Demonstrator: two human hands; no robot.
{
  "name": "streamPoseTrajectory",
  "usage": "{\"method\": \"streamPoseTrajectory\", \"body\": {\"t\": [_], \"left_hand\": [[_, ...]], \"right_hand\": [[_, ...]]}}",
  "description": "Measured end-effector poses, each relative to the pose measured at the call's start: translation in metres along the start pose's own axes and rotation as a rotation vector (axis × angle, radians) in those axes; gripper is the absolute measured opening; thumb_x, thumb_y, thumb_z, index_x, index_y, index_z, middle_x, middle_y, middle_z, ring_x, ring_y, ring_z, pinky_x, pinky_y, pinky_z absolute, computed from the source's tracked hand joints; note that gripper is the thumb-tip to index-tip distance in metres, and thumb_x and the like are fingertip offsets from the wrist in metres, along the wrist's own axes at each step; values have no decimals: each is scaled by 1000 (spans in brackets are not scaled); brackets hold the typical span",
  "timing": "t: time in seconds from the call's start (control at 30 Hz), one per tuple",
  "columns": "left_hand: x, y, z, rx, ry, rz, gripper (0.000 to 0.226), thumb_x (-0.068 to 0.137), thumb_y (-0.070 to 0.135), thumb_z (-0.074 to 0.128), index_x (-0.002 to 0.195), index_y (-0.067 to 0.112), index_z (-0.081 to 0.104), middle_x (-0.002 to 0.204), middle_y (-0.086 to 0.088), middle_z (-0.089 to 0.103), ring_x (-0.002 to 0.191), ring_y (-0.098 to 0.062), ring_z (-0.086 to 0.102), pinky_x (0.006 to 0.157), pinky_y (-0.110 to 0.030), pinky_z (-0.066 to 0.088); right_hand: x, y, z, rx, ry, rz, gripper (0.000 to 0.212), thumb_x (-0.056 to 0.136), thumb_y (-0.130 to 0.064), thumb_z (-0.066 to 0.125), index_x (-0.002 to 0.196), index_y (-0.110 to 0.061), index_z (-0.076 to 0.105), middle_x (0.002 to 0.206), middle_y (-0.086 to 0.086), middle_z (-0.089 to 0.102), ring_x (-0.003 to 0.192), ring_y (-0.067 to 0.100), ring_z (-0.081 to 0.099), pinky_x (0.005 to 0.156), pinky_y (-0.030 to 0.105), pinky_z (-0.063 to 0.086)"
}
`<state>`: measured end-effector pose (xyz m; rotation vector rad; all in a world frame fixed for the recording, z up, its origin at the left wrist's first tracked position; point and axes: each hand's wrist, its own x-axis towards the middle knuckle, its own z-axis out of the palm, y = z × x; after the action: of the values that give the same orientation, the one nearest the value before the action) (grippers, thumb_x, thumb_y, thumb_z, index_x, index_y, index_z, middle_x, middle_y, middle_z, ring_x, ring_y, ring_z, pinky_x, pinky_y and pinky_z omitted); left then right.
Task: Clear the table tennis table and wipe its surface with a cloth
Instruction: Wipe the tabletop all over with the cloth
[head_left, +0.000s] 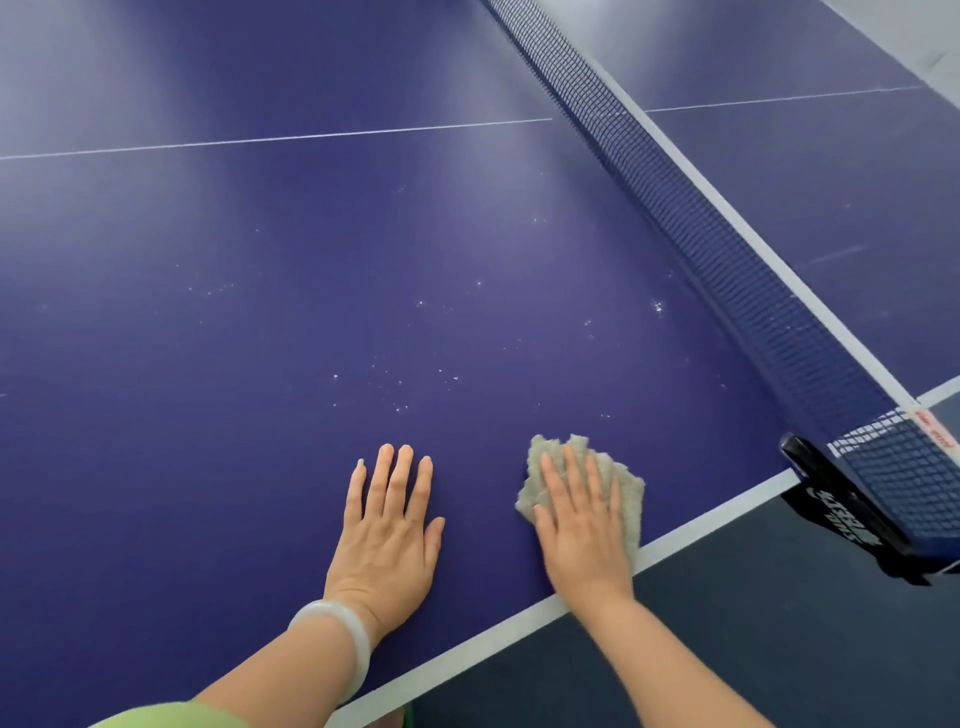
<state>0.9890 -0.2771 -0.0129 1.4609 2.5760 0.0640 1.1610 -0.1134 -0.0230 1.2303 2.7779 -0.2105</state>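
Note:
The blue table tennis table (311, 291) fills the view, with small white specks scattered on its near half. A grey-beige fluffy cloth (621, 480) lies flat on the surface close to the white side line. My right hand (582, 525) presses flat on the cloth, fingers spread. To its left, my left hand (389, 525) rests palm down on the bare surface, fingers apart, holding nothing. A pale bangle sits on the left wrist.
The dark blue net (727, 249) runs diagonally from top centre to the right edge. Its black clamp post (852, 514) grips the table side near my right hand. Dark floor (779, 649) lies beyond the table's white edge line.

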Motion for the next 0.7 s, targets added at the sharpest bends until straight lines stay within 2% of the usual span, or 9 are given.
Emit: {"method": "streamPoseTrajectory", "body": {"t": [0.1,0.2,0.23,0.3,0.4,0.47,0.53,0.63,0.7], "left_hand": [[-1,1,0,3,-3,-4,65,96,42,23,149,7,38,155,-17,34,146,-35,26,116,-55,20],[0,0,2,7,-13,-8,65,97,43,22,150,8,36,156,-16,32,148,-35,23,116,-55,20],[0,0,2,11,-9,-7,65,97,43,22,150,8,36,156,-16,32,148,-34,23,116,-55,21],[0,1,2,20,-8,-10,65,97,43,23,150,8,36,156,-16,33,147,-34,24,116,-55,21],[0,1,0,31,-20,-21,64,98,44,22,150,9,36,156,-15,33,147,-33,24,116,-54,20],[1,1,-1,34,-20,-17,65,100,44,15,149,8,38,155,-15,35,146,-33,26,116,-54,20],[1,1,-3,36,-31,-17,69,101,45,4,148,8,39,154,-15,37,146,-33,28,115,-53,21],[2,2,-4,29,-40,-30,72,101,46,-1,148,9,39,154,-14,37,146,-32,28,115,-52,20],[3,5,-5,22,-24,-52,73,101,46,-1,148,9,40,153,-13,38,146,-32,28,115,-51,18]], "right_hand": [[23,45,-14,72,-45,446,59,104,-44,13,155,-27,-12,165,2,-14,151,23,-17,122,49,-4],[38,24,-18,116,-39,582,62,104,-42,16,156,-23,-11,165,6,-14,151,27,-15,122,52,-4],[38,7,-16,113,-28,532,63,104,-43,16,156,-22,-12,165,6,-16,151,27,-18,122,52,-5],[26,-30,-8,83,3,278,63,104,-43,16,156,-22,-12,164,4,-19,149,26,-22,122,51,-5],[-4,-52,3,5,3,-224,63,103,-42,22,159,-22,3,166,3,-4,153,25,-7,121,48,2],[0,-22,-1,-18,-18,-386,61,102,-42,25,159,-25,9,166,1,2,153,24,1,119,47,4],[17,27,-6,-75,4,-296,59,103,-41,20,158,-23,9,166,2,2,153,26,0,120,48,4],[55,87,-21,-41,-51,109,60,103,-45,9,156,-26,-10,164,0,-17,149,21,-23,123,48,-4],[77,90,-27,39,-51,303,62,103,-45,12,156,-25,-12,164,2,-17,150,23,-21,122,51,-5]]}}
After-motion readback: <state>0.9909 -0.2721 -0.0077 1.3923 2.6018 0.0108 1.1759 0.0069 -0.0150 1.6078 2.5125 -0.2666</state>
